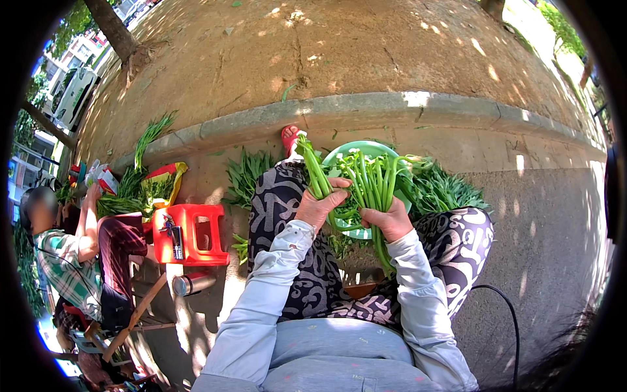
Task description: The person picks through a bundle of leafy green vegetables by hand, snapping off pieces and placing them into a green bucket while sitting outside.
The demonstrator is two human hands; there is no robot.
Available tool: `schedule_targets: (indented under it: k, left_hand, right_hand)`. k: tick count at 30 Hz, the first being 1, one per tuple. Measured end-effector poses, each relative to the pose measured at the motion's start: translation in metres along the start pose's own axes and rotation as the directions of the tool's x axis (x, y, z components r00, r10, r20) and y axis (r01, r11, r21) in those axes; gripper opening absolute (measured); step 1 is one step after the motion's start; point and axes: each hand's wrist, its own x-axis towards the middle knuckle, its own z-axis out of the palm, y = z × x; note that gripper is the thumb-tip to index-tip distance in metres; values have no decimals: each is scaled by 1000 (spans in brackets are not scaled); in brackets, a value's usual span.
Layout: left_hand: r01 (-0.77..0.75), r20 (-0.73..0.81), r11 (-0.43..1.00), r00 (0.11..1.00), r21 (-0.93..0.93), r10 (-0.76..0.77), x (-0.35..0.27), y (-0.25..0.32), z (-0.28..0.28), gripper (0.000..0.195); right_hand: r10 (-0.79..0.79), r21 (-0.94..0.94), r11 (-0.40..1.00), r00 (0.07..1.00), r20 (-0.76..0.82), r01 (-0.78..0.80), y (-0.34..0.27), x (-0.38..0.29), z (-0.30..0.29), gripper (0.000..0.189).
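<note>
My left hand [318,205] is closed around a few thick green vegetable stems [316,169], whose upper ends point away from me. One bent stem reaches from it towards the other hand. Close beside it, my right hand [393,221] grips a fuller bunch of green stems [376,181], with their lower ends hanging below the fist. Under both hands, between my knees, stands a pale green plastic basin [357,145] holding cut green pieces, partly hidden by the bunches. Leafy greens [448,193] lie to the right of the basin, and another leafy pile [249,177] rests beside my left knee.
On the left, a red plastic stool [198,257] carries a dark keypad device [177,243]. A metal flask [196,283] lies near it. Another person [68,255] sits farther left, handling greens. A concrete kerb [343,107] crosses ahead; a black cable [513,318] trails at right.
</note>
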Motion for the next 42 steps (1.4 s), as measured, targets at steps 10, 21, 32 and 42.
schedule_targets:
  k: [10,21,32,42]
  left_hand:
    - [-101,103,946,992,308,72,1,-10,0,12]
    - [-47,9,987,999,154,46,2,-8,-3,6]
    - [-29,-156,997,988,-69,18,0,0,-3,12]
    - [-142,8,956,989,255,145,1,-15,3,12]
  right_hand:
    - [-29,-19,999,1000,6,29,-1,0,-1,23]
    - [-42,-33,999,999,12,43,-1,1,0,21]
    - [-30,-40,999,999,-22,29,1,1,0,22]
    - [-200,-163,969,975,-95,183,27,12,3,28]
